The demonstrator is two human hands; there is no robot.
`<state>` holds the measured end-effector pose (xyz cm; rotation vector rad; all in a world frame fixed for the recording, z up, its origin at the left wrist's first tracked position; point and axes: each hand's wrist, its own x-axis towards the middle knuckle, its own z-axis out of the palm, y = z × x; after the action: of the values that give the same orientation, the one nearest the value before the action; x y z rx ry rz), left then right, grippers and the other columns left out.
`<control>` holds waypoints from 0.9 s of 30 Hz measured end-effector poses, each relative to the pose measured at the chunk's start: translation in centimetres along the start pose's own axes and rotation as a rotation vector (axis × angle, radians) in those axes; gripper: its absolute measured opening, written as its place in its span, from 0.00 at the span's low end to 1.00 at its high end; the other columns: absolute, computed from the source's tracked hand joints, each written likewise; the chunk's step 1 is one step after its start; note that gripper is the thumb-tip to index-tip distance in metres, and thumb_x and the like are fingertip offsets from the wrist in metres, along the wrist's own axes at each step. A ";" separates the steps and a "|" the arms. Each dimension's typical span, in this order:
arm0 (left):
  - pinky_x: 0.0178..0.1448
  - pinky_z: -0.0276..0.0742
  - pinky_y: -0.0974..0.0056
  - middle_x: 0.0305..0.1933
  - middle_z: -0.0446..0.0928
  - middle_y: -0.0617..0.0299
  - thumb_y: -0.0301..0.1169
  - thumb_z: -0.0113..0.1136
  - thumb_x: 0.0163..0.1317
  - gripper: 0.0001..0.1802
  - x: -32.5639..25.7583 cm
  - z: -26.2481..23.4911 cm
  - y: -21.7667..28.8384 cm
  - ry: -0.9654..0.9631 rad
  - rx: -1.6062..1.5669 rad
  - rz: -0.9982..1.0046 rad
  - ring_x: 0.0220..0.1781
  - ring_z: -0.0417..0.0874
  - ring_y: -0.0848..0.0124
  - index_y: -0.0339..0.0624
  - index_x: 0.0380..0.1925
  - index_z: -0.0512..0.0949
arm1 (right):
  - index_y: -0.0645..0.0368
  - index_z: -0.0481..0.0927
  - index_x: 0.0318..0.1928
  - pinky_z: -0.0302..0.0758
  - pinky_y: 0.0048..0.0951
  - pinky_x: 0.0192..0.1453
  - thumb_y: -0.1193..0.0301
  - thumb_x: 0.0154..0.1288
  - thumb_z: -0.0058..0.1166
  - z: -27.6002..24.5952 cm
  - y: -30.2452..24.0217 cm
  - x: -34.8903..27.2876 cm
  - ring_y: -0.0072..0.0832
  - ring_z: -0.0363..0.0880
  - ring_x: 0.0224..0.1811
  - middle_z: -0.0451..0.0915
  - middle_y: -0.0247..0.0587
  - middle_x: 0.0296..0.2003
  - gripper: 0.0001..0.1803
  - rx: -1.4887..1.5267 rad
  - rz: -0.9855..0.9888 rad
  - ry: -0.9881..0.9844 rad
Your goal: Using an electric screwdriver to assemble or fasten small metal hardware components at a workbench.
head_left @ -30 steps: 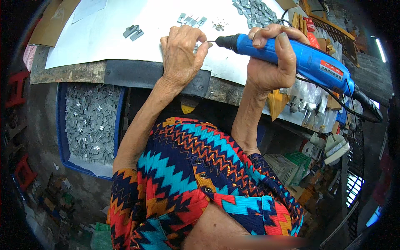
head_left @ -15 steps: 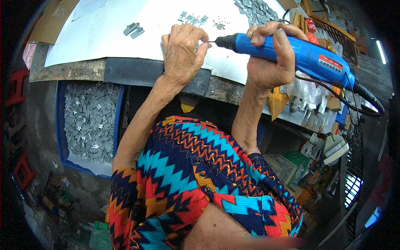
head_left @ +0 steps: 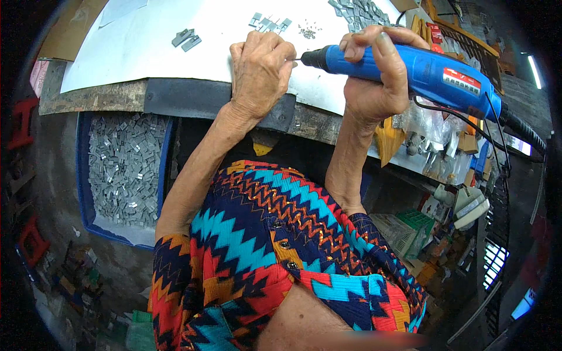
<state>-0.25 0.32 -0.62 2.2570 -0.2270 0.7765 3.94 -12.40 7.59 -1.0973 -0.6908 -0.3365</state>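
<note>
Nothing has shifted: right hand (head_left: 374, 76) grips blue electric screwdriver (head_left: 421, 73), tip meeting pinching left hand (head_left: 260, 70).

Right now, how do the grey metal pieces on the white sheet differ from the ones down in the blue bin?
The pieces on the white sheet are few, lying in small separate groups; the pieces in the blue bin are many, heaped in a dense layer. The sheet's pieces lie on the bench by the left hand and the blue power screwdriver in the right hand; the bin's sit lower, under the bench edge. Both look like small grey metal parts.
</note>
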 end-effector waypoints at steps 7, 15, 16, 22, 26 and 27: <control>0.44 0.57 0.61 0.28 0.71 0.67 0.27 0.60 0.44 0.04 -0.1 -0.2 0.0 -0.020 -0.007 -0.036 0.38 0.68 0.70 0.46 0.23 0.77 | 0.66 0.70 0.39 0.73 0.39 0.31 0.76 0.49 0.50 -0.3 0.2 0.2 0.30 0.75 0.20 0.77 0.50 0.25 0.13 -0.002 0.003 -0.022; 0.41 0.60 0.60 0.31 0.73 0.64 0.27 0.60 0.45 0.09 -0.2 -1.3 -0.3 -0.046 -0.005 -0.075 0.39 0.70 0.66 0.45 0.30 0.76 | 0.65 0.70 0.38 0.73 0.38 0.31 0.76 0.49 0.50 0.1 0.4 0.6 0.29 0.75 0.20 0.77 0.50 0.24 0.13 0.004 0.043 -0.027; 0.43 0.61 0.59 0.32 0.73 0.63 0.26 0.59 0.44 0.10 -0.1 -1.6 -0.6 -0.066 0.013 -0.083 0.40 0.70 0.65 0.44 0.31 0.76 | 0.65 0.70 0.38 0.73 0.38 0.31 0.76 0.49 0.50 0.3 0.4 0.6 0.29 0.75 0.20 0.77 0.50 0.24 0.13 0.004 0.044 -0.028; 0.46 0.63 0.57 0.36 0.72 0.60 0.26 0.57 0.45 0.11 -0.3 -2.3 -2.0 -0.162 0.102 -0.076 0.43 0.69 0.63 0.42 0.32 0.75 | 0.65 0.70 0.35 0.73 0.35 0.30 0.78 0.49 0.51 2.7 0.5 0.9 0.28 0.74 0.19 0.76 0.50 0.23 0.10 0.028 0.107 0.008; 0.44 0.63 0.56 0.34 0.72 0.58 0.26 0.55 0.45 0.11 -0.2 -2.4 -1.8 -0.217 0.113 -0.067 0.41 0.70 0.64 0.41 0.32 0.76 | 0.66 0.68 0.37 0.72 0.27 0.30 0.82 0.51 0.47 3.7 0.8 0.7 0.26 0.72 0.19 0.73 0.42 0.22 0.10 -0.038 0.174 0.114; 0.44 0.63 0.56 0.34 0.72 0.58 0.26 0.55 0.45 0.11 -0.2 -2.4 -1.7 -0.217 0.111 -0.071 0.41 0.70 0.64 0.41 0.32 0.76 | 0.66 0.68 0.37 0.72 0.27 0.30 0.82 0.50 0.47 3.7 0.9 0.8 0.26 0.72 0.20 0.73 0.43 0.22 0.10 -0.044 0.198 0.114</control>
<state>-0.87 3.19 -0.37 2.4417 -0.2088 0.5183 3.74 -8.61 8.56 -1.1691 -0.4716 -0.2433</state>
